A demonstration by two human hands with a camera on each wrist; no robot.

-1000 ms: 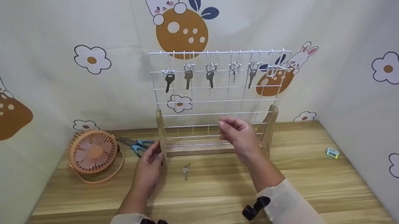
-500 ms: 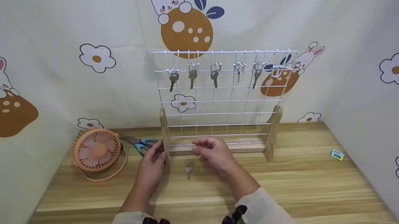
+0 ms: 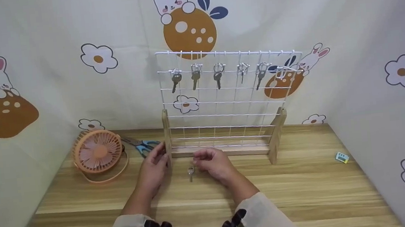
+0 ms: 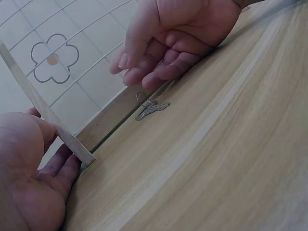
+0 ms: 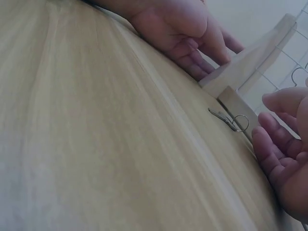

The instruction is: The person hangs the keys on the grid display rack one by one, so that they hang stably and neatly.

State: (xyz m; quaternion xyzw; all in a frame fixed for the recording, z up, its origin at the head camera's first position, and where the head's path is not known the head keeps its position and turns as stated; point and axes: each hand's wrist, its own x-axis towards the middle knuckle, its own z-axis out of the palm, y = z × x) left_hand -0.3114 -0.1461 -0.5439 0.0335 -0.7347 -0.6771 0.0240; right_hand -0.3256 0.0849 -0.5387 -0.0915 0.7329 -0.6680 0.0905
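Observation:
A white wire grid rack on a wooden stand [image 3: 244, 150] stands ahead, with several keys [image 3: 217, 76] hanging by rings from its upper hooks. My left hand [image 3: 152, 171] holds the stand's left wooden leg [image 4: 77, 150], with the thumb on one side and fingers on the other. On the table before the stand lies a key [image 3: 190, 173] on a metal ring [image 5: 240, 123]; whether a second key shares the ring I cannot tell. Right beside that ring is my right hand [image 3: 217, 163], its fingers bent loosely. A small gap shows between fingertips and ring in the right wrist view.
An orange desk fan [image 3: 97, 152] stands at the left of the wooden table [image 3: 290, 198]. Scissors with blue handles [image 3: 145, 147] lie between it and the rack. A small light-blue object [image 3: 342, 157] sits near the right edge. Patterned cloth [image 3: 125, 95] surrounds the table.
My right hand has come down and leftward from in front of the grid to the key on the table. The left hand has stayed at the stand's leg.

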